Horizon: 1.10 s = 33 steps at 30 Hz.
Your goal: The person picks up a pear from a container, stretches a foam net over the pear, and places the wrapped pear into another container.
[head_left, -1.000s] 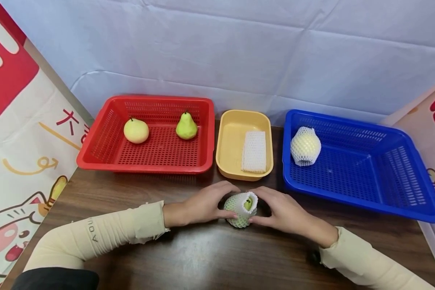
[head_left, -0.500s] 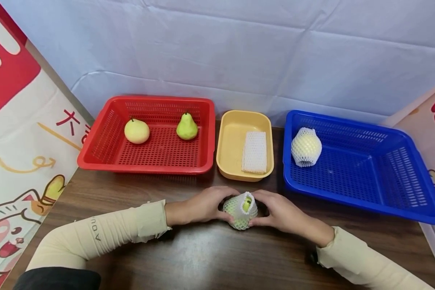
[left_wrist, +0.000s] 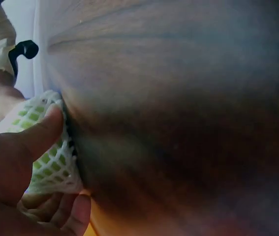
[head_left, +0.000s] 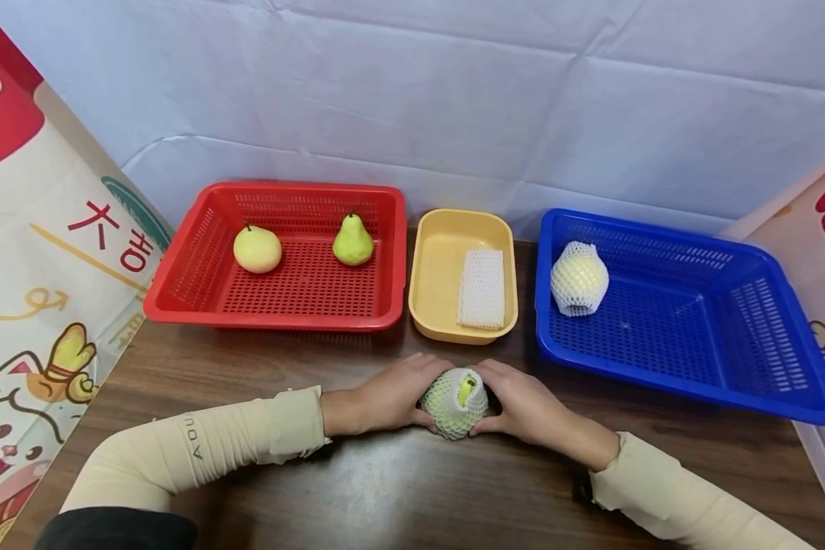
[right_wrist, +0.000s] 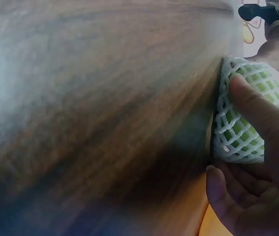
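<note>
Between my two hands a green pear stands on the wooden table, wrapped in a white foam net sleeve. The stem end shows through the sleeve's top opening. My left hand grips the netted pear from the left, its thumb on the near side and fingers behind. From the right, my right hand holds it the same way, with the thumb pressed along the netting. Both wrist views show the sleeve's lower edge close at the tabletop.
At the back left, a red basket holds a round yellow pear and a green pear. A yellow tub with flat white foam nets stands mid-back. A netted fruit lies in the blue basket at right.
The sleeve has settled lower around the pear, and its top opening has shifted slightly. Both hands have moved down the fruit's sides, thumbs now nearer the base. The baskets have not changed.
</note>
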### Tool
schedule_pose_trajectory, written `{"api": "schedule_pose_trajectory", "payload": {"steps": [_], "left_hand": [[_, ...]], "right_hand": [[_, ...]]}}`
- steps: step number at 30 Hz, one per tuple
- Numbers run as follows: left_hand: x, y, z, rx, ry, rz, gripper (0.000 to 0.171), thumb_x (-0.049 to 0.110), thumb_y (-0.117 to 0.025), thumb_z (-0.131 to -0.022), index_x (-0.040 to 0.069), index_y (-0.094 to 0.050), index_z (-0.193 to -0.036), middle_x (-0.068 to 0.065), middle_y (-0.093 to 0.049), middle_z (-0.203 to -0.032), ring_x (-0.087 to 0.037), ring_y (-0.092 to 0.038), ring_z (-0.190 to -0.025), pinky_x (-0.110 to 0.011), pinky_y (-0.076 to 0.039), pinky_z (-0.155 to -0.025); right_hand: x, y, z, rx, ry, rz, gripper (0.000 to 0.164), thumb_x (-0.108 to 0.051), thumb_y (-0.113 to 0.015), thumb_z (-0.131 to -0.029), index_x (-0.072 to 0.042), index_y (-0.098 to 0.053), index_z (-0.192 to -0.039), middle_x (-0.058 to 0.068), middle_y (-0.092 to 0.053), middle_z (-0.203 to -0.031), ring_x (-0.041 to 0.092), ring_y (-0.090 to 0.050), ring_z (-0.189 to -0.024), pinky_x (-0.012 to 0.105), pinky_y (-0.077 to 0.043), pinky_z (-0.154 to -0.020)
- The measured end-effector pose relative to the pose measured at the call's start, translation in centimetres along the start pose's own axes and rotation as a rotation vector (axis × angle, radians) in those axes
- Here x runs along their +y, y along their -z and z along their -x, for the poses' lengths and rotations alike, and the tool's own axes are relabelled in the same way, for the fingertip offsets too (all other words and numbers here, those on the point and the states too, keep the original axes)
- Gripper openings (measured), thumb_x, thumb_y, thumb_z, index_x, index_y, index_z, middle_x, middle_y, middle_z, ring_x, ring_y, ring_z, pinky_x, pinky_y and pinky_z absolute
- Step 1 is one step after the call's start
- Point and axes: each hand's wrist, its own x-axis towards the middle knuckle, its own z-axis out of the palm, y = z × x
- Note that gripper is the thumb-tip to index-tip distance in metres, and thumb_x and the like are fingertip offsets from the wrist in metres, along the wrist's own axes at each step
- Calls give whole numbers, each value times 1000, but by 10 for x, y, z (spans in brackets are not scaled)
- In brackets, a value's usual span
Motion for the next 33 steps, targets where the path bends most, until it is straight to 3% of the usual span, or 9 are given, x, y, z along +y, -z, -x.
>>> {"api": "schedule_pose_trajectory", "payload": {"steps": [6, 12, 16, 19, 24, 29, 33], "left_hand": [[-1, 3, 1, -33, -5, -14, 89, 40, -93, -71, 8, -50, -142, -4, -58, -128, -18, -52, -119, -31, -43, -106], [0, 9, 4, -58, 3, 43, 96, 54, -87, -74, 10, -45, -149, -4, -55, -133, -15, -51, -122, -30, -44, -106], [1, 12, 6, -25, 28, 53, 86, 56, -80, -82, 11, -46, -148, -2, -56, -132, -12, -55, -117, -29, -48, -100], [2, 13, 6, 21, 26, 62, 82, 53, -81, -83, 11, -48, -145, -2, -56, -132, -12, -55, -117, -29, -48, -99], [5, 15, 3, 88, -33, 105, 73, 45, -84, -83, 11, -54, -140, -1, -58, -132, -10, -54, -118, -25, -46, -102], [7, 16, 0, 50, -14, 104, 62, 39, -84, -84, 10, -60, -133, 0, -63, -125, -9, -57, -112, -24, -47, -98], [8, 18, 0, 6, 31, 95, 67, 40, -86, -81, 8, -60, -134, -2, -64, -124, -12, -58, -111, -26, -48, -97]], "right_hand": [[-1, 1, 1, -7, 14, 6, 77, -37, -94, -71, -5, -60, -133, 3, -64, -123, 19, -62, -113, 43, -53, -95], [0, 7, 6, 14, 49, 26, 81, -48, -92, -69, -7, -61, -131, 1, -63, -124, 18, -60, -116, 42, -53, -96], [0, 10, 6, 40, 46, 16, 88, -54, -90, -69, -6, -59, -136, 2, -62, -127, 17, -60, -117, 42, -52, -96], [0, 11, 6, 84, 52, 5, 90, -54, -88, -71, -4, -57, -140, 3, -63, -126, 17, -61, -115, 43, -53, -95], [0, 11, 6, 152, 70, -46, 77, -44, -92, -72, -8, -61, -133, 0, -66, -122, 14, -63, -110, 41, -54, -92], [-1, 10, 4, 144, 71, -110, 66, -35, -93, -72, -10, -64, -127, -2, -67, -117, 10, -63, -104, 37, -55, -87], [-3, 10, 2, 107, 53, -129, 68, -37, -91, -74, -7, -64, -128, 1, -68, -118, 12, -63, -106, 37, -55, -89]]}}
